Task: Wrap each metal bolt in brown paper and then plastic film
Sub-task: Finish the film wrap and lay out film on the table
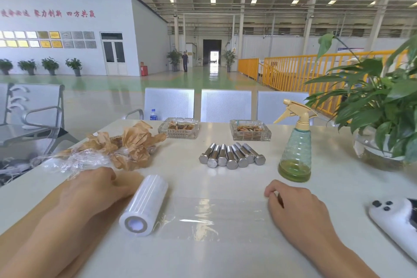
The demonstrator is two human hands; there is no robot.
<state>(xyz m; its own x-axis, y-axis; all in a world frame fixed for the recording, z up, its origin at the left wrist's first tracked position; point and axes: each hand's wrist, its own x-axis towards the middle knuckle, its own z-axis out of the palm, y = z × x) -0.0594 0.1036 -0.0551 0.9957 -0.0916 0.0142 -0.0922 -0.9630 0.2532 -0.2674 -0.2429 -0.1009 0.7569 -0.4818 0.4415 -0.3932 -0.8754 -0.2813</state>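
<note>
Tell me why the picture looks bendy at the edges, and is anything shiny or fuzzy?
Head view: the wide lens curves the roof beams and table edges. Ceiling lights glare off the film pulled from the roll and off the far floor. The left hand looks slightly smeared; the bolts look sharp.

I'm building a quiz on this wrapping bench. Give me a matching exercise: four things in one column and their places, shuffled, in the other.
Things:
1. film roll
2. metal bolts
3. spray bottle
4. crumpled brown paper

Places:
A. far left of the table, behind the left hand
B. table centre, lying side by side
C. standing right of the bolts
D. beside the left hand, film pulled out towards the right hand

Pairs: 1-D, 2-B, 3-C, 4-A
</note>
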